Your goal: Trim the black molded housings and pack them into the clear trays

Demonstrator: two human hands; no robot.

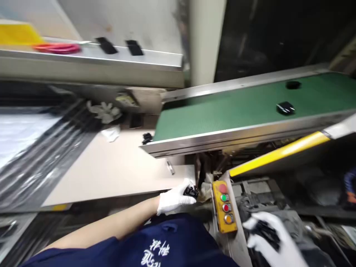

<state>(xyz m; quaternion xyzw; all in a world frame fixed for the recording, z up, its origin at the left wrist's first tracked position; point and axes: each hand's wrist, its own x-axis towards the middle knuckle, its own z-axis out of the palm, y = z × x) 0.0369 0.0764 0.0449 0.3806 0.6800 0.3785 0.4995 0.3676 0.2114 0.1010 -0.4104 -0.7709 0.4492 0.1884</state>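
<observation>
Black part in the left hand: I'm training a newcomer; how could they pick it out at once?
Find the green belt, then the yellow button box below it. Left of that box, a white-gloved left hand holds the glossy black part. Unlike black pieces on the belt, it is held; unlike the black object in the right hand, it's left of the box.

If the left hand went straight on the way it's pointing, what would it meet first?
Probably the pale crumpled material just past the black part in the left hand, with the yellow button box beyond; depth is unclear, so it might pass above both.
</observation>
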